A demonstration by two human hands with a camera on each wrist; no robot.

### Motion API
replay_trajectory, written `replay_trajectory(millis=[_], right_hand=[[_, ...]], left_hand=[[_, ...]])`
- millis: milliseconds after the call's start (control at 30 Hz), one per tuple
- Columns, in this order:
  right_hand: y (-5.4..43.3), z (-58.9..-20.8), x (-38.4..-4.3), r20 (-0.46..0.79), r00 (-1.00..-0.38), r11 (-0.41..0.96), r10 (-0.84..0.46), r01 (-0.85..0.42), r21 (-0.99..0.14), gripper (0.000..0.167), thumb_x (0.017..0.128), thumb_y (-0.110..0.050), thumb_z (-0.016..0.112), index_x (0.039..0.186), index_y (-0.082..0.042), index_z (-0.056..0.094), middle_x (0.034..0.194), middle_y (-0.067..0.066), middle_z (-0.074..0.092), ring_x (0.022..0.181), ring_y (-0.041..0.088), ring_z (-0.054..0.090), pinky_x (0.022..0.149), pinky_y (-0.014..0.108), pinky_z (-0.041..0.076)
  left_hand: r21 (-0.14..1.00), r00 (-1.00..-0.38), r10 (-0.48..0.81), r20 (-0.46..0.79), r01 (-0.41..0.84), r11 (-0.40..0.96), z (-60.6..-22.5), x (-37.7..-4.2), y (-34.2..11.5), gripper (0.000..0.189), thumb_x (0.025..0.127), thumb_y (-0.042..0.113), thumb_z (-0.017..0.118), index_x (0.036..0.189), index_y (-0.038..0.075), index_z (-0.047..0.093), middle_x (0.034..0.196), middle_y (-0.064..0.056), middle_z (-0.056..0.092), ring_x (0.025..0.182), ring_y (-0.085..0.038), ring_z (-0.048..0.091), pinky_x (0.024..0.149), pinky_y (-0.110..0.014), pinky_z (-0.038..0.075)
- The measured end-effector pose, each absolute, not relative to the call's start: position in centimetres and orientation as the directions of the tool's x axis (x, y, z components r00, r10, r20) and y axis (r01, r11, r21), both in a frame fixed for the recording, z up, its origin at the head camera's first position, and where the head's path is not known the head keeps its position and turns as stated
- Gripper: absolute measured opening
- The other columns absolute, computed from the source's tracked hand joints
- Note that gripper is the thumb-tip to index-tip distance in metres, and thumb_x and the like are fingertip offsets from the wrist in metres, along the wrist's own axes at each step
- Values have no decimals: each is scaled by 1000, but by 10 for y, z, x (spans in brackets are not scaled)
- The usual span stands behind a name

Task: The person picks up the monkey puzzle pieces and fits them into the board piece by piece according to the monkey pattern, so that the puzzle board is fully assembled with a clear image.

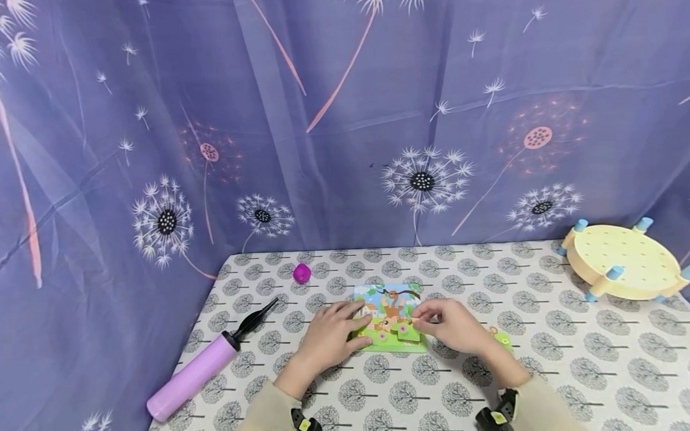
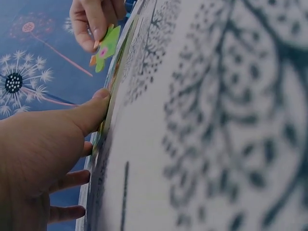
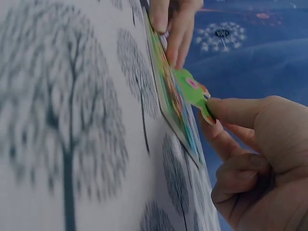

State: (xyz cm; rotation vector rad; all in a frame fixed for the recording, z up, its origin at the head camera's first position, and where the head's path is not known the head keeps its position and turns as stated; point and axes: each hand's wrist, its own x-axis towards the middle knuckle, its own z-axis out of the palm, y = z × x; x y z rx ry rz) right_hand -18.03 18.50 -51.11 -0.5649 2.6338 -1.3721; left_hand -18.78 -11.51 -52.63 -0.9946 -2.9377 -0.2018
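Observation:
A picture puzzle board [image 1: 395, 348] with a monkey and green grass lies flat on the table. My left hand [image 1: 329, 336] rests on its left side with fingers spread; the thumb [image 2: 96, 108] presses the near edge in the left wrist view. My right hand [image 1: 454, 326] pinches a green puzzle piece [image 3: 190, 89] with a pink flower and orange edges between thumb and index finger. The piece is tilted over the board's right part, seen edge-up in the right wrist view. Another green puzzle piece [image 1: 502, 338] lies beside the right forearm, partly hidden by it.
A purple hand pump [image 1: 193, 376] with a black nozzle lies at the left. Farther back is a small magenta object [image 1: 302, 273]. A yellow round perforated piece [image 1: 623, 260] with blue-tipped legs stands at the back right, near the curtain [image 1: 344, 177].

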Motion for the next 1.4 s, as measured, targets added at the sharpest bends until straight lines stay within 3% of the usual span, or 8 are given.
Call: replay_trajectory(millis=[233, 500, 800, 1067, 1400], right_hand=[[162, -513, -183, 53, -931, 513, -362, -246, -822, 16, 92, -12, 78, 106, -5, 77, 85, -3, 72, 67, 13, 63, 56, 24, 52], [142, -512, -179, 19, -957, 556, -289, -183, -811, 16, 90, -12, 79, 105, -6, 79, 86, -4, 74, 72, 10, 66, 68, 29, 58], [128, -515, -179, -11, -975, 592, -222, -126, -796, 13, 87, -9, 80, 100, -7, 80, 84, -4, 74, 72, 9, 66, 70, 30, 58], [132, -510, -177, -65, -979, 625, -192, -71, -777, 14, 88, -16, 82, 101, -12, 79, 82, -8, 72, 69, 9, 65, 68, 31, 57], [180, -508, -175, 31, -967, 610, -252, -183, -771, 17, 92, -13, 77, 108, -8, 78, 91, -5, 73, 71, 11, 63, 57, 24, 53]], left_hand=[[178, -817, 567, 105, 576, 798, -526, -189, -112, 53, 97, 60, 62, 141, 30, 66, 160, 1, 46, 141, -31, 48, 115, -60, 38], [190, -832, 543, 118, 555, 810, -524, -192, -108, 46, 98, 57, 64, 136, 32, 70, 156, 2, 51, 138, -27, 51, 114, -58, 41], [193, -855, 501, 132, 518, 833, -523, -193, -101, 40, 98, 56, 64, 128, 32, 75, 152, 3, 56, 133, -27, 55, 110, -57, 45], [200, -865, 483, 133, 501, 842, -521, -194, -100, 40, 95, 57, 68, 126, 32, 76, 150, 3, 57, 131, -26, 57, 108, -56, 47], [36, -840, 532, 101, 538, 842, -518, -191, -94, 51, 100, 65, 54, 138, 34, 69, 152, -4, 56, 134, -33, 54, 108, -57, 48]])
